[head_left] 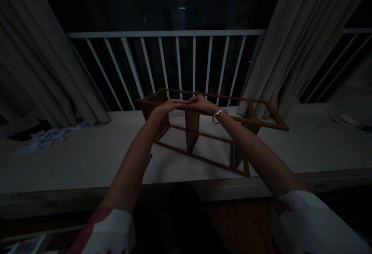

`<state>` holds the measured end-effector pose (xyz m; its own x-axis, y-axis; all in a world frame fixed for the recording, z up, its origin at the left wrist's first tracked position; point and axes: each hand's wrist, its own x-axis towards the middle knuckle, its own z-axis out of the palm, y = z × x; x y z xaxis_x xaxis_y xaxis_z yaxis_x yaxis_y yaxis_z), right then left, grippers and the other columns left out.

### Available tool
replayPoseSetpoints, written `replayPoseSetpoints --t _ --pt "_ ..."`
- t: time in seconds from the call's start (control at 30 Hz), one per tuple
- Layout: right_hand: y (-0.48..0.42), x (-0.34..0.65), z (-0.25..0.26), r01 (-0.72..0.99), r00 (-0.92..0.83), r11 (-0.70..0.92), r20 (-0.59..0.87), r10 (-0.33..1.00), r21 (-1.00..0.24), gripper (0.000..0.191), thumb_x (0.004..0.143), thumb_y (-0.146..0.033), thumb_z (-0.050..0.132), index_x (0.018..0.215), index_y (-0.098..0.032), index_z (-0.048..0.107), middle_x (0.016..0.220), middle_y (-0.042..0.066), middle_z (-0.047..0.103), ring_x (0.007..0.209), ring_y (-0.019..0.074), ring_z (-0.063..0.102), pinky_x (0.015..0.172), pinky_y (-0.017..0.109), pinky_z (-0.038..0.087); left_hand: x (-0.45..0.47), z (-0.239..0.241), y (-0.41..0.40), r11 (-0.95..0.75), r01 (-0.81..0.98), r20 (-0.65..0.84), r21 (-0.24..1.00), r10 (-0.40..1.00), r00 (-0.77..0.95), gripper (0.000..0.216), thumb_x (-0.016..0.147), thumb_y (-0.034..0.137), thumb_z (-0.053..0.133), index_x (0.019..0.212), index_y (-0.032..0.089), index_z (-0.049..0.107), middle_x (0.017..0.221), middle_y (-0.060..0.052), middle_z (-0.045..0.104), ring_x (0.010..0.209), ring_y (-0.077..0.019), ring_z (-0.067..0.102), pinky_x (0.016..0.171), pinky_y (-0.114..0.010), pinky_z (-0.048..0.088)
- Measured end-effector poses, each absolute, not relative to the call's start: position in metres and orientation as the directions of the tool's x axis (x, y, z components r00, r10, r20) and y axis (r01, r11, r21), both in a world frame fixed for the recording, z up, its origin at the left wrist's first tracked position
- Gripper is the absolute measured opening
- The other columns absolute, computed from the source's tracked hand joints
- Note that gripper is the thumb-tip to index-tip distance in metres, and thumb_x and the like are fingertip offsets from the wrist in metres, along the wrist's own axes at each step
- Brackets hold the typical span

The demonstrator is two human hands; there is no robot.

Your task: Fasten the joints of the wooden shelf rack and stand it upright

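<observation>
1. The wooden shelf frame (203,130) lies on the pale bench (72,157) in front of the white railing (162,33), straight ahead of the person and right under both hands.
2. Its long axis runs left to right, skewed a little: the left end sits nearer the railing, while the right end reaches out past the right forearm toward the curtain (290,52).
3. Both hands meet on the near top rail, just left of the frame's middle, above an upright divider. Neither is really closer; they come in evenly from either side.
4. Left hand (168,106): palm down, fingers stretched flat along the rail and pointing right. The grip looks spread and resting, not curled round the wood, though the light is too dim to see under the palm.
5. Right hand (202,103), silver bangle (218,116) at the wrist: knuckles up, fingers bent over the same rail. It seems to close round the rail, but I cannot tell how firmly.
6. The fingertips of the two hands touch, or very nearly, at the middle of the rail.
7. Off to the left, crumpled paper (49,137) lies on the bench, well apart from the frame; a pale object at the far right is too dark to make out.
</observation>
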<state>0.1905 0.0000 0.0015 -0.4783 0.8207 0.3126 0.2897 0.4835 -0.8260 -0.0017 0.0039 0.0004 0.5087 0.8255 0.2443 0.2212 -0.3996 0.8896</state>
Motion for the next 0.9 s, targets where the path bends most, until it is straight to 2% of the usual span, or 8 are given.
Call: replayPoseSetpoints --t 0.5,0.9 --pt "0.0031 0.191 -0.0012 0.302 -0.487 0.471 0.29 0.824 -0.829 0.033 0.058 -0.038 0.064 0.075 -0.01 0.059 0.062 -0.001 0.054 0.053 0.0057 0.043 0.047 0.018 0.029 -0.0026 0.0004 0.0059 -0.444 0.241 0.255 0.863 0.795 0.551 0.042 0.064 0.041 0.061 0.097 0.015 0.062 0.092 -0.007 0.061 0.087 -0.0164 0.051 0.084 -0.032 0.033" --pt "0.0046 0.1906 -0.0005 0.275 -0.507 0.497 0.315 0.802 -0.823 0.032 0.056 -0.038 0.065 0.072 -0.011 0.059 0.065 0.0 0.056 0.06 0.0078 0.047 0.055 0.02 0.034 -0.0008 0.0012 0.0032 -0.435 0.236 0.257 0.869 0.805 0.535 0.038 0.061 0.042 0.063 0.087 0.014 0.064 0.086 -0.006 0.061 0.082 -0.0156 0.051 0.082 -0.033 0.033"
